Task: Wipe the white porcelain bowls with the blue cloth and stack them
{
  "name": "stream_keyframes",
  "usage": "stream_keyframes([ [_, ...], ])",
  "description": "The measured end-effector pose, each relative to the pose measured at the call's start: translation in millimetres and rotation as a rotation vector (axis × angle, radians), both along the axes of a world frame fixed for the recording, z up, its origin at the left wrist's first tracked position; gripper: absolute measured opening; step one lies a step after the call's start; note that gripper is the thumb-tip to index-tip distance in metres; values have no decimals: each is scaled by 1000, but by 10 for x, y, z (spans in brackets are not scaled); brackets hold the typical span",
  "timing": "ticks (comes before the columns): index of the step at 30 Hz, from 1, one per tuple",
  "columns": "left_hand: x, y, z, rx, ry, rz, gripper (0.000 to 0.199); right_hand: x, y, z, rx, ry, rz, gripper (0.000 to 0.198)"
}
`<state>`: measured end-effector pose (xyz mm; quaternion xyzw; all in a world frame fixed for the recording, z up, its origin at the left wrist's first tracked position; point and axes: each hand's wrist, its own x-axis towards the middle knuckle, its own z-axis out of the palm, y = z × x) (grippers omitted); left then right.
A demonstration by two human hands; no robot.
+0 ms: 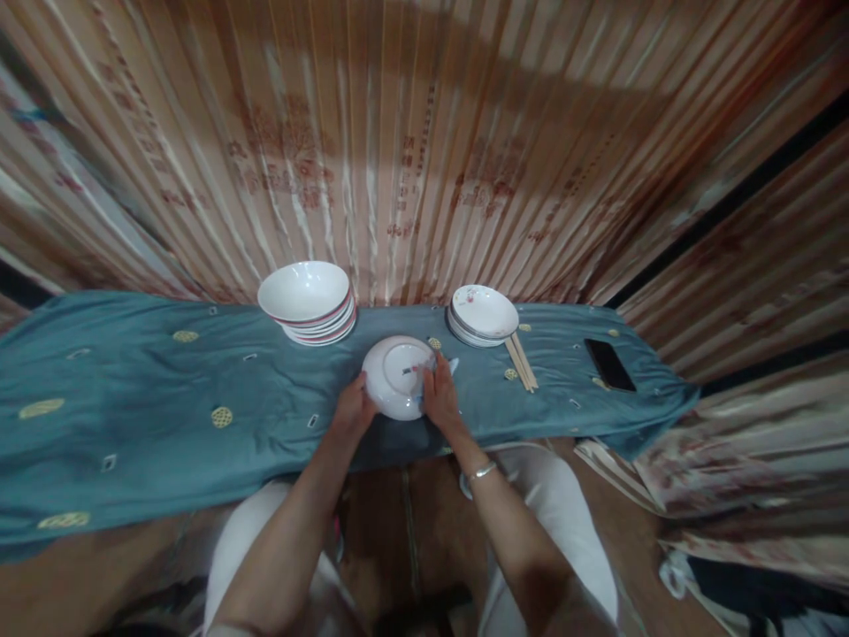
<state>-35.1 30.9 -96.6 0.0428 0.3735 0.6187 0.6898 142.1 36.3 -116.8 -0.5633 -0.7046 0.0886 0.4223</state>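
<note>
A white plate [383,382] is held bottom up over the near middle of the table, its round foot ring and a small dark mark facing me. My left hand [355,409] is closed on the plate's left rim. Against the right side of its underside rests my right hand [440,395], fingers bent around a thin white cloth or tissue [454,364]. Only a small tip of that cloth shows past the fingers; the rest is mostly hidden. A silvery bracelet circles the right wrist.
Stacked white bowls [306,296] with red bands stand at the back left. Behind my right hand is a stack of floral plates [486,314], with wooden chopsticks [522,363] beside it. A black phone [608,364] lies farther right on the teal tablecloth [159,398]. Curtains [371,159] close off the back.
</note>
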Motion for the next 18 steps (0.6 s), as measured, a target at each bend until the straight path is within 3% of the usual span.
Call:
stream_keyframes([
  [7,82,-39,209,-126,40,69,33,-246,-355,15,-42,-21,-162,60],
  [13,125,-55,277,-152,41,91,34,-428,-586,151,-231,-177,-200,66],
  [18,147,-121,324,-154,23,67,38,-607,-846,216,-238,-223,-193,67],
])
